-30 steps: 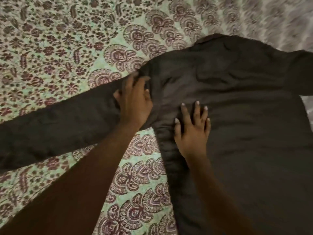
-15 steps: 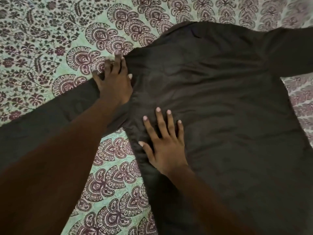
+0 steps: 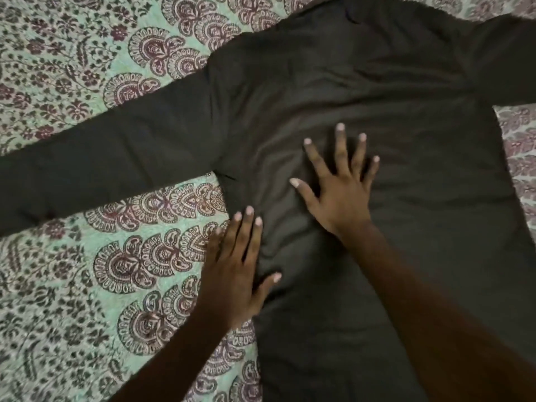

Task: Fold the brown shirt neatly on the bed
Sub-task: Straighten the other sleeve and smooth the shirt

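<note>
The brown shirt (image 3: 377, 91) lies spread flat on the bed, collar toward the top, one long sleeve (image 3: 110, 158) stretched out to the left and the other running off the right edge. My left hand (image 3: 235, 268) lies flat with straight fingers on the shirt's left side seam, just below the armpit, partly on the bedsheet. My right hand (image 3: 339, 184) presses flat on the shirt's body with fingers spread wide. Neither hand grips the cloth.
A green bedsheet (image 3: 87, 300) printed with maroon paisley and flower patterns covers the bed under and around the shirt. It shows at the left, below the sleeve, and in a strip at the right (image 3: 519, 140).
My left hand has left the shoulder seam and slid down to the side seam below the armpit. My right hand has moved up the shirt's body and spread its fingers wider.
</note>
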A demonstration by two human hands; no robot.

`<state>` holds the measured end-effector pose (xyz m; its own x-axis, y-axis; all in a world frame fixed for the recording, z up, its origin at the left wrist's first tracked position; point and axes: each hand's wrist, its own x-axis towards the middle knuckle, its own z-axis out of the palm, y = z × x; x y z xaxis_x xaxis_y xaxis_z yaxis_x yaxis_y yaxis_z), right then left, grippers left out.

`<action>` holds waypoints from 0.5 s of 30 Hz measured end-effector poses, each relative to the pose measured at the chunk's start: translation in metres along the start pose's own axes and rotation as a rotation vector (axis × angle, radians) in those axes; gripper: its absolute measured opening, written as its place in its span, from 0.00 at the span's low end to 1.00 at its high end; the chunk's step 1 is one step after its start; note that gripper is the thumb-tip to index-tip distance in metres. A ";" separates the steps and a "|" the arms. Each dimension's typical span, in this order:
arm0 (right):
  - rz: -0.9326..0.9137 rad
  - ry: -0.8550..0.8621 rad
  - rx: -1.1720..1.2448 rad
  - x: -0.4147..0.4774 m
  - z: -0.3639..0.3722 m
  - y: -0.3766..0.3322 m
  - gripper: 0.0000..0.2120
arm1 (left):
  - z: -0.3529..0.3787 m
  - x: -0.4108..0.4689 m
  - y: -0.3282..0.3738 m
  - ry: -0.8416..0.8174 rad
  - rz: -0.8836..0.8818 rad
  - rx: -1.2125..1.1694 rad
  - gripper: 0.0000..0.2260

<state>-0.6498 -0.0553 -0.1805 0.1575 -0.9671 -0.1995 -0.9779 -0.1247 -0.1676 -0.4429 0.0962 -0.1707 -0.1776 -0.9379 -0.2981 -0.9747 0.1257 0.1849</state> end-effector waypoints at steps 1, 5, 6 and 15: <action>-0.064 -0.022 -0.042 0.001 0.004 -0.002 0.36 | 0.005 -0.019 0.008 -0.017 0.007 -0.013 0.43; -0.242 -0.044 -0.129 -0.041 0.012 -0.004 0.36 | 0.001 -0.046 0.029 0.002 -0.061 -0.057 0.40; -0.273 -0.040 -0.133 -0.064 0.015 0.000 0.36 | -0.007 -0.036 0.033 0.049 -0.107 -0.065 0.37; -0.320 -0.146 0.012 -0.219 0.019 0.045 0.29 | 0.011 0.029 0.060 0.077 -0.085 -0.019 0.33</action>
<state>-0.7256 0.1551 -0.1626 0.4743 -0.8375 -0.2714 -0.8745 -0.4127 -0.2548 -0.5083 0.0804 -0.1788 -0.0823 -0.9671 -0.2407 -0.9830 0.0390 0.1795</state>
